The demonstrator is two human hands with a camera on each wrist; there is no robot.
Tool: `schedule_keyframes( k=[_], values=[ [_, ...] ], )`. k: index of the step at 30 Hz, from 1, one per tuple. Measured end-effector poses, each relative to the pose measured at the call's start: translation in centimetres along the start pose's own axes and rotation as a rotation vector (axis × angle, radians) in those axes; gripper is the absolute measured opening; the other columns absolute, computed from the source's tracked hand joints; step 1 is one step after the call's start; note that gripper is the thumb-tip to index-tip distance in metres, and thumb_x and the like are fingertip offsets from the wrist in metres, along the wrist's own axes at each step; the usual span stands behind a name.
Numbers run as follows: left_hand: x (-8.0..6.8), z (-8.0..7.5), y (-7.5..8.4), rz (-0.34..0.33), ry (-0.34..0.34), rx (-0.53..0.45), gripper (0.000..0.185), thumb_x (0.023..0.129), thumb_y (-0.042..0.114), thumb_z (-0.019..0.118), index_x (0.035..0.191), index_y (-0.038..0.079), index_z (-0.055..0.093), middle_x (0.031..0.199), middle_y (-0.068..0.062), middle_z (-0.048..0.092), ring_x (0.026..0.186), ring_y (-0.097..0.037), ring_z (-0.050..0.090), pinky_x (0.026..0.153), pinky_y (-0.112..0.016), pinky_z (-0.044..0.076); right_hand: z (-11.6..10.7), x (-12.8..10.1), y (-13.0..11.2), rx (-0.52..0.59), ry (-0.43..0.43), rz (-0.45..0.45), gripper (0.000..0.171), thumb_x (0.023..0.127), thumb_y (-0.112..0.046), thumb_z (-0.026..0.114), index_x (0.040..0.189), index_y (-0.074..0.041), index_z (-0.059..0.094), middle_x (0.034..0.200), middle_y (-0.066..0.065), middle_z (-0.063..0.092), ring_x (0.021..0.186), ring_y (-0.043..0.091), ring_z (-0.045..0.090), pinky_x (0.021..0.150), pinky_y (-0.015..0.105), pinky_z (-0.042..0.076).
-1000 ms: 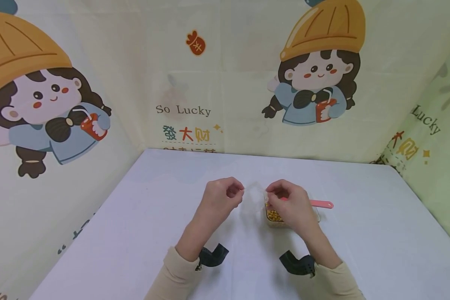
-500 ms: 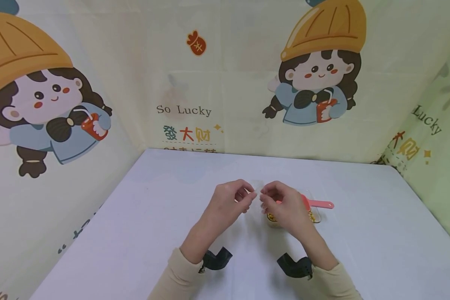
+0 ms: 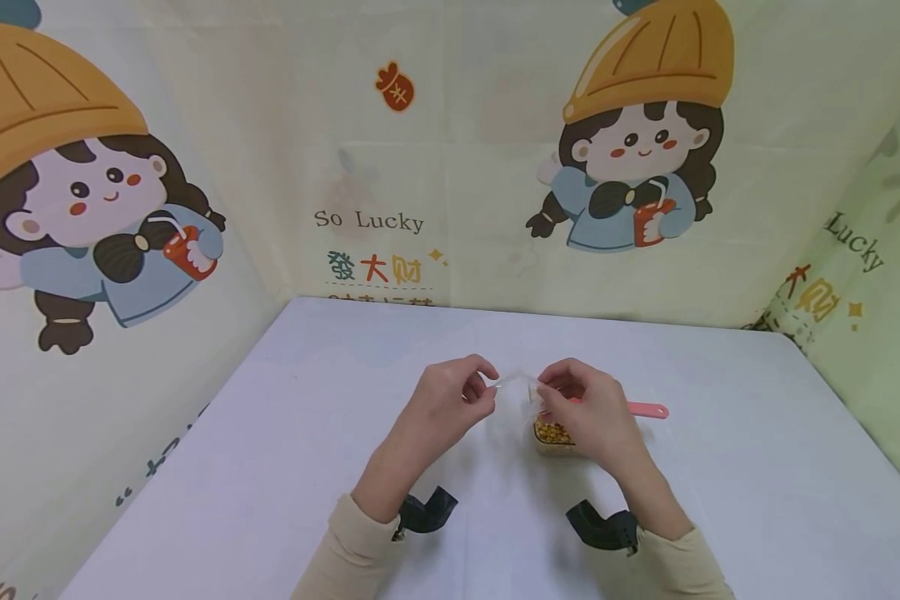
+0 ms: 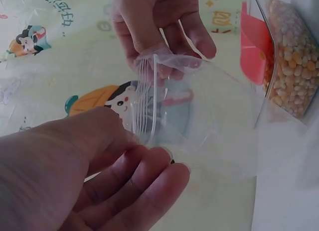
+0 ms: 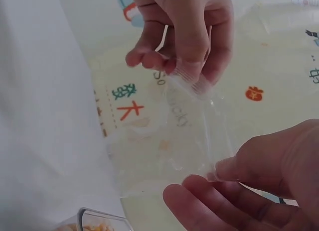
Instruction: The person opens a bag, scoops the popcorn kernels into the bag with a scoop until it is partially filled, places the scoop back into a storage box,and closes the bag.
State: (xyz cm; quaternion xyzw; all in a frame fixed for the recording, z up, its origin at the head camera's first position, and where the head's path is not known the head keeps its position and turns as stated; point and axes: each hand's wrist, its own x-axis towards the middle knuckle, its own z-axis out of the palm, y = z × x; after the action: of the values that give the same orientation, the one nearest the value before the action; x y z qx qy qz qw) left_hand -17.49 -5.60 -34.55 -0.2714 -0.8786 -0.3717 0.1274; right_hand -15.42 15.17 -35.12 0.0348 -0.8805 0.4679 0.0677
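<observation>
A clear zip-lock bag [image 4: 209,116] hangs above the table between the two hands, its ridged zip strip upright in the left wrist view. My left hand [image 3: 453,393] pinches one end of the bag's top edge between thumb and fingers. At the other end, my right hand [image 3: 591,412] pinches the same edge. Below the right hand stands a clear square container [image 3: 558,448] of yellow corn kernels [image 4: 294,61], partly covered by that hand. A pink scoop [image 4: 255,47] rests in it, and its handle [image 3: 647,410] sticks out to the right.
A white cloth covers the table [image 3: 330,450]. Cream curtains [image 3: 487,167] with printed cartoon figures and lettering stand along the back and both sides. Black straps [image 3: 427,510] sit at both wrists, by the beige sleeves [image 3: 360,542].
The hands came close together half a second ago and have since moved apart again, drawing the bag's top edge out between them. The container and scoop stay in place.
</observation>
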Motion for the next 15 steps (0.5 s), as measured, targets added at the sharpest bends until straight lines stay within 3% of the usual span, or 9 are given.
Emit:
schedule_keyframes(
  k=[10,15],
  values=[
    [-0.19,-0.24,0.38,0.034,0.01,0.137,0.013,0.084,0.002,0.067,0.093,0.01,0.07,0.073,0.006,0.062,0.064,-0.004,0.054,0.059,-0.015,0.047,-0.35,-0.22,-0.02,-0.094,0.055,-0.058,0.013,0.091,-0.011,0.067,0.104,-0.01,0.068,0.101,0.008,0.072,0.09,0.021,0.066,0.075,0.031,0.057],
    [-0.27,-0.18,0.61,0.027,-0.02,0.14,0.012,0.088,0.006,0.068,0.099,0.012,0.07,0.077,0.005,0.063,0.066,-0.006,0.054,0.059,-0.014,0.047,-0.22,-0.17,0.06,-0.094,0.058,-0.077,0.013,0.091,-0.012,0.069,0.104,-0.01,0.069,0.098,0.006,0.072,0.088,0.019,0.066,0.075,0.026,0.057]
  ],
)
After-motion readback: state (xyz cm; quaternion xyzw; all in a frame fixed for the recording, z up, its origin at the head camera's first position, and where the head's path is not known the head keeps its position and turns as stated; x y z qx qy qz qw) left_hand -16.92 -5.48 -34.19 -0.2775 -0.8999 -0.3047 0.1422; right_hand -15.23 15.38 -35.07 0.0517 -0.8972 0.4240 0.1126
